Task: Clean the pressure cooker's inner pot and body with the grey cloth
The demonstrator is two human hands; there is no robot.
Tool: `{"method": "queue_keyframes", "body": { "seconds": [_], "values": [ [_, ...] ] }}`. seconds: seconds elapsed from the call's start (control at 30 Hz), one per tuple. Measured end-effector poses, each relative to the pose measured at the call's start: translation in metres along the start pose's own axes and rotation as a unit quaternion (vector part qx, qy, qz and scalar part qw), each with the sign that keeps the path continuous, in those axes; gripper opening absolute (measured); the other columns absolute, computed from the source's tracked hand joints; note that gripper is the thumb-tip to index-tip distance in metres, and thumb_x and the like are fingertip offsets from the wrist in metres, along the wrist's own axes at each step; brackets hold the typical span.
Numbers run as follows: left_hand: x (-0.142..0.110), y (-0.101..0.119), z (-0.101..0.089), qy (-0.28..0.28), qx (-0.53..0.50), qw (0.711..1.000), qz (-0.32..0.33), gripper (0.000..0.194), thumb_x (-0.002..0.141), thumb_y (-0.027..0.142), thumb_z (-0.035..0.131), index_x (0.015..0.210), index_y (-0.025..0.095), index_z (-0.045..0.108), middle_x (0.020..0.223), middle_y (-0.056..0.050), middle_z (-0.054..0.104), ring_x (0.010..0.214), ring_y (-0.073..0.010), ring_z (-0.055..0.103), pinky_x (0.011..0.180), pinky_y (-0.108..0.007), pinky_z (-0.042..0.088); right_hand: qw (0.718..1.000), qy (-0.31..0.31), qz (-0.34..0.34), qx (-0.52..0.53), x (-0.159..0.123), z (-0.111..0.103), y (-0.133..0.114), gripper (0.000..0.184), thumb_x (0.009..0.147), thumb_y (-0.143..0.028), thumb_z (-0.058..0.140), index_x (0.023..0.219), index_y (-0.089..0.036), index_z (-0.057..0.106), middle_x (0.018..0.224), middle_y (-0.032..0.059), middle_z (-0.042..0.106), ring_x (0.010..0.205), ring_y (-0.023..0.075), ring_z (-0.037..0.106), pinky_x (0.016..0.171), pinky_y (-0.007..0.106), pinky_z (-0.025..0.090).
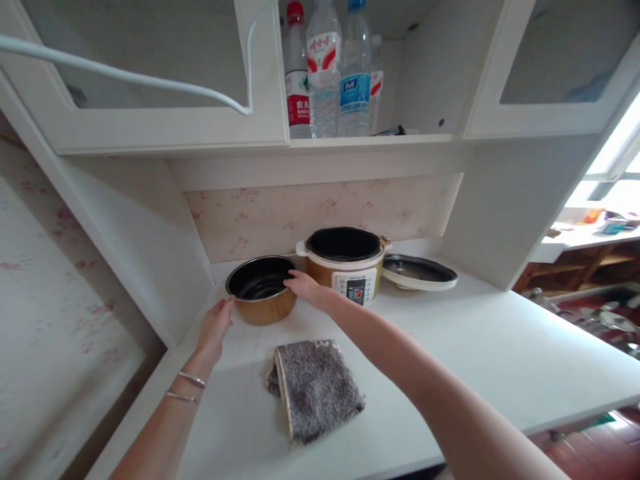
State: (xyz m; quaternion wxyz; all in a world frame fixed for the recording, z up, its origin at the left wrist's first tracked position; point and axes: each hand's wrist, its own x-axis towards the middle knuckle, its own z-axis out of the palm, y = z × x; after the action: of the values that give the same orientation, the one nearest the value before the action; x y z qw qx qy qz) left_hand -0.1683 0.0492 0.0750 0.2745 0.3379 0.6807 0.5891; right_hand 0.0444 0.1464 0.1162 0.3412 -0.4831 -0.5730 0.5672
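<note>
A gold inner pot [261, 291] with a dark lining stands on the white counter [480, 333], left of an open rice cooker [346, 264]. My left hand [214, 328] reaches to the pot's left rim, fingers stretched and just touching it. My right hand [305, 287] rests on the pot's right rim, fingers curled over the edge. A grey folded cloth [315, 388] lies on the counter in front of the pot, between my arms. The cooker's lid [419, 272] lies flat to the right of the cooker.
Several water bottles [325, 67] stand on the open shelf above. A white cable [125, 75] runs across the left cabinet door. A cabinet side wall [145, 233] closes in the left. At the right, a window and a cluttered lower surface [595, 313].
</note>
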Motion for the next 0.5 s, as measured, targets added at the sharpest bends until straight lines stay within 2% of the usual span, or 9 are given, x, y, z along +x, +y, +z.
{"method": "queue_keyframes", "body": {
  "seconds": [0.1,0.2,0.27,0.37,0.5],
  "values": [
    [0.010,-0.004,0.012,0.015,-0.030,0.999,-0.012,0.048,0.065,0.049,0.065,0.101,0.018,0.066,0.108,-0.008,0.063,0.097,-0.0231,0.057,0.074,-0.034,0.048,0.998,0.005,0.040,0.042,0.005,0.006,-0.004,0.049,0.077,-0.026,0.059,0.125,-0.023,0.052,0.114,0.0066,0.060,0.094,0.0176,0.056,0.078,0.029,0.047],
    [0.014,-0.004,0.021,0.020,-0.069,0.997,-0.011,0.035,0.064,0.036,0.066,0.093,0.018,0.067,0.098,-0.006,0.065,0.093,-0.0217,0.059,0.078,-0.036,0.048,0.995,0.001,0.067,0.071,0.004,0.006,-0.005,0.035,0.076,-0.027,0.058,0.110,-0.017,0.059,0.100,0.0068,0.062,0.082,0.0145,0.056,0.067,0.025,0.048],
    [0.014,0.000,0.023,0.050,-0.087,0.995,-0.027,0.028,0.061,0.029,0.067,0.085,0.017,0.067,0.091,-0.005,0.066,0.090,-0.0208,0.060,0.078,-0.035,0.049,0.994,-0.002,0.077,0.082,0.000,0.003,-0.003,0.031,0.074,-0.028,0.061,0.101,-0.014,0.061,0.093,0.0069,0.062,0.077,0.0138,0.055,0.064,0.023,0.047],
    [0.007,0.009,0.020,0.100,-0.109,0.988,-0.053,0.024,0.054,0.022,0.070,0.077,0.015,0.064,0.082,-0.004,0.064,0.083,-0.0190,0.060,0.075,-0.035,0.051,0.993,0.001,0.069,0.092,-0.011,-0.001,-0.001,0.036,0.070,-0.028,0.064,0.104,-0.015,0.062,0.096,0.0073,0.063,0.084,0.0154,0.056,0.067,0.024,0.047],
    [-0.013,0.023,0.012,0.119,-0.191,0.973,-0.054,0.023,0.051,0.015,0.070,0.073,0.014,0.062,0.078,-0.002,0.062,0.075,-0.0156,0.059,0.072,-0.033,0.053,0.995,-0.007,0.035,0.098,-0.026,-0.003,-0.006,0.057,0.068,-0.028,0.067,0.123,-0.021,0.055,0.117,0.0063,0.061,0.107,0.0192,0.053,0.082,0.028,0.046]
  ]
}}
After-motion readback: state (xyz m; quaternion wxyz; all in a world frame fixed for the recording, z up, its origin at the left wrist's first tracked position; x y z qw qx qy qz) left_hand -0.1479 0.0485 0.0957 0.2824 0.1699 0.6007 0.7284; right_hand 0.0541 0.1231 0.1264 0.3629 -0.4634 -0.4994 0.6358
